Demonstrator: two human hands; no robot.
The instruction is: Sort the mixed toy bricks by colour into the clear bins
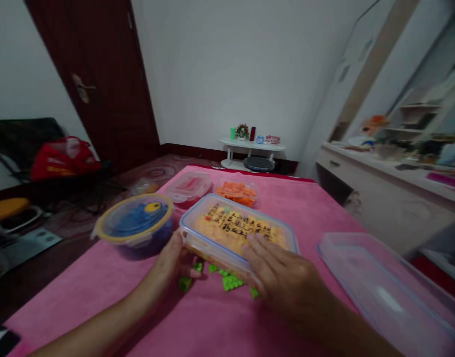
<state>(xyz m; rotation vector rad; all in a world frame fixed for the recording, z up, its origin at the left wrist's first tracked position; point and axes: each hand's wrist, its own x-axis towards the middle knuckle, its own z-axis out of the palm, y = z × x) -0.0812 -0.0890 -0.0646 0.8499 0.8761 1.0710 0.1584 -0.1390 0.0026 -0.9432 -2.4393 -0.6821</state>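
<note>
A rectangular lidded plastic container [227, 225] with a blue rim and black Chinese characters on its lid is in front of me, full of yellow pieces. My left hand [175, 260] grips its near left corner, with some fingers hidden underneath. The fingers of my right hand [283, 270] press on the lid near the right end, and its thumb lies along the near side. Several green plastic pieces [231, 281] lie on the pink cloth [220, 327] just below the container's near edge.
Left stands a round container [138, 223] with blue pieces. Behind are a clear box [236, 192] of orange pieces and another clear container [188, 187] with something red. An open clear bin [387, 292] sits right. A white shelf [251, 145] stands by the wall.
</note>
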